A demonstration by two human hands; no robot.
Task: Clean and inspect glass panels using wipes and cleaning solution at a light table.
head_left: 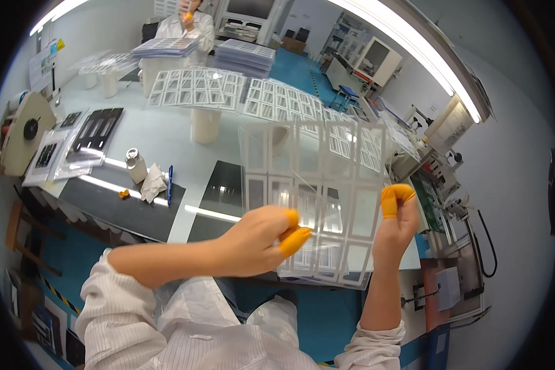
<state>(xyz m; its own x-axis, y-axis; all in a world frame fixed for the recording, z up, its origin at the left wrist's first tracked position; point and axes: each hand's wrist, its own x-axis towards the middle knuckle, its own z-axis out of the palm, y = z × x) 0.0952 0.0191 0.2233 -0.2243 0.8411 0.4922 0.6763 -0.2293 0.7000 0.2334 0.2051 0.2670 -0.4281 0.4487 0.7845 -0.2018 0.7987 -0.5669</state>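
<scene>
A clear plastic tray [364,209] with rows of rectangular pockets hangs tilted in front of me over the bench. My right hand [398,213] grips its right edge between thumb and fingers, which wear yellow finger cots. My left hand [259,242] is in front of the tray's lower left part, with yellow-cotted thumb and finger pinched together. A thin pale line shows near those fingertips, but whether they hold something slim is too blurred to tell. Behind and below the clear tray, more trays [320,262] lie on the bench, partly seen through it.
Filled trays [197,87] rest on white cylindrical supports [205,126] across the bench. Stacked trays [243,57] stand farther back. At left lie a metal-topped bottle [135,165], crumpled tissue [155,183], a blue pen [170,185] and yellow finger cots [124,193]. A co-worker [188,28] sits opposite.
</scene>
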